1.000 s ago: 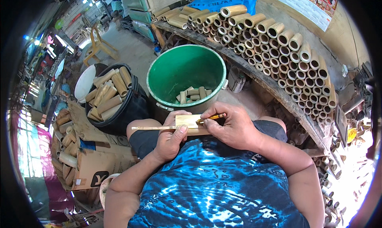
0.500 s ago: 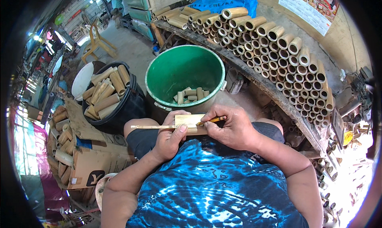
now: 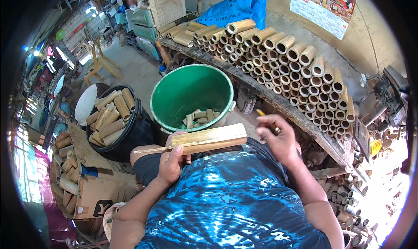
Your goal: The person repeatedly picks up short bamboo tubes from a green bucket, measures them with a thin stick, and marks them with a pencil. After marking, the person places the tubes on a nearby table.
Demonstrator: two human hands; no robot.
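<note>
Over my lap, my left hand [image 3: 171, 163] is closed round a bamboo tube [image 3: 211, 135], held lengthwise and tilted slightly up to the right. A thin light strip [image 3: 147, 150] lies along its near side under my thumb, its end sticking out to the left. My right hand [image 3: 282, 140], off the tube's right end, has its fingers bent around a yellow pencil [image 3: 260, 113]; the pencil's end shows above the fingers. That hand does not touch the tube.
Ahead stands a green tub [image 3: 187, 86] with short bamboo pieces inside. A black bucket [image 3: 141, 127] of bamboo sits left, by a cardboard box [image 3: 102, 190] with more pieces. Stacked bamboo tubes [image 3: 285, 66] fill the bench [image 3: 278, 101] at right. A yellow chair [image 3: 100, 64] is farther back.
My right hand has lifted off the tube and moved right with the pencil. More of the tube's length shows, and the strip now lies along it. The view has shifted.
</note>
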